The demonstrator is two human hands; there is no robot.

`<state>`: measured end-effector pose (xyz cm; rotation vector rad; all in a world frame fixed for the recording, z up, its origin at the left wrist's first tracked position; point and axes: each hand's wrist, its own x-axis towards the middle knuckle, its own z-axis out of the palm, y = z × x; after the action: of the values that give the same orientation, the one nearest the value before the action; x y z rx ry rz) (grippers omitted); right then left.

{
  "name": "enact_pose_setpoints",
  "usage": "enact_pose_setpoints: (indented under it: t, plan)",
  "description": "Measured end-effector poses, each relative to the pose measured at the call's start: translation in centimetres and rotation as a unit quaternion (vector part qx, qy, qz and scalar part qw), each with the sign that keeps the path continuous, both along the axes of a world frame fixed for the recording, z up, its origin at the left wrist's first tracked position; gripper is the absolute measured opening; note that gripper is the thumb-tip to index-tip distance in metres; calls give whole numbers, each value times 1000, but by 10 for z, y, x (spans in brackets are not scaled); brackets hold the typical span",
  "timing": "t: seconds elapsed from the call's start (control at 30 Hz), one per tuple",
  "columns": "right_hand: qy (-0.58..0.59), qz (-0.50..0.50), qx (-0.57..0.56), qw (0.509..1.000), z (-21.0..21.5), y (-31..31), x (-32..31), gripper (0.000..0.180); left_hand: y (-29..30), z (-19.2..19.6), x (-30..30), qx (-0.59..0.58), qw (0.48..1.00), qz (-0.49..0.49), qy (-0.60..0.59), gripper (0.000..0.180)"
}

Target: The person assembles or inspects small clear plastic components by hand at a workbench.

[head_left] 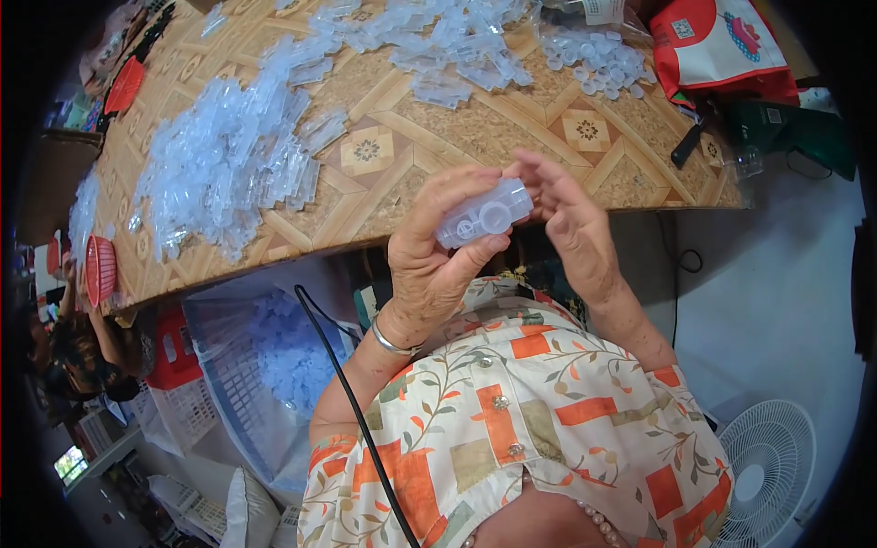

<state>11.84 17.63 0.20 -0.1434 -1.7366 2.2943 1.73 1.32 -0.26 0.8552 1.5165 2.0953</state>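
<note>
My left hand (pixel 429 256) grips a small clear plastic part (pixel 484 215) with a round cap-like piece on its side. My right hand (pixel 571 224) touches the right end of that same part with its fingertips. Both hands are held just off the near edge of a table (pixel 475 128) with a patterned tile-look top. A large heap of similar clear plastic parts (pixel 224 160) lies on the table to the left of my hands. A silver bangle sits on my left wrist.
More clear parts (pixel 448 46) and small round caps (pixel 598 59) lie at the table's far side. A red-and-white bag (pixel 722 46) stands at the right. A basket of clear parts (pixel 283 356) sits under the table. Red baskets (pixel 100 269), another person at the left, a white fan (pixel 767 470).
</note>
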Motion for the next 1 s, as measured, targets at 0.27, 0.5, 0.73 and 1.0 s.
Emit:
enact_pose_setpoints:
  t: [0.27, 0.5, 0.73, 1.0]
  plan:
    - [-3, -69, 144, 987, 8, -13, -3, 47, 3, -10, -3, 10, 992, 14, 123, 52]
    - [8, -72, 144, 987, 11, -13, -2, 48, -5, 0, 0, 6, 998, -61, 17, 53]
    - [32, -86, 159, 983, 14, -15, -1, 44, -5, 3, -2, 10, 993, -37, 110, 48]
    - [99, -115, 252, 956, 19, -22, -4, 42, -9, 4, 7, 16, 986, 17, 165, 42]
